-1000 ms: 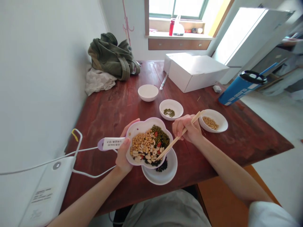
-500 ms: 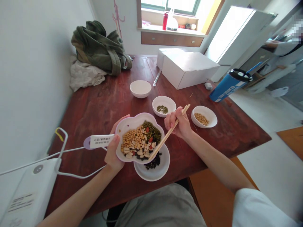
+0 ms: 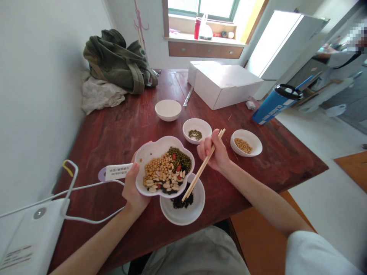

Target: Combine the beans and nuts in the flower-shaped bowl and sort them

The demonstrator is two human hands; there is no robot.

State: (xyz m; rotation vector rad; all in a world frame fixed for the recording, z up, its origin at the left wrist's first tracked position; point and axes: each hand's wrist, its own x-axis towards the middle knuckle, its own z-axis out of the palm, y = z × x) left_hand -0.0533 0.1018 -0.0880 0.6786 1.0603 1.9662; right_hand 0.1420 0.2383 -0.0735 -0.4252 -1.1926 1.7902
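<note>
My left hand (image 3: 134,189) grips a flower-shaped bowl (image 3: 149,151) with a purple rim and a labelled handle, tilted over the table. In it lie yellow soybeans (image 3: 156,168), green mung beans (image 3: 182,158), pale peanuts (image 3: 169,185), a few red pieces and some black ones. My right hand (image 3: 215,151) is closed on a pair of wooden chopsticks (image 3: 202,168). Their tips are over the black beans (image 3: 183,200) in a white bowl (image 3: 183,219), which the flower-shaped bowl partly covers. Whether the tips hold anything cannot be made out.
Farther back stand a white bowl (image 3: 168,109), a bowl with mung beans (image 3: 197,124) and a bowl with soybeans (image 3: 252,139). A white box (image 3: 223,84), a blue tumbler (image 3: 276,105) and a green bag (image 3: 114,63) rest on the table. A white cable (image 3: 94,221) runs at left. A person is at far right.
The chopstick tips have moved from the edge of the flower-shaped bowl down to the black beans in the lower bowl. The flower-shaped bowl has shifted slightly left.
</note>
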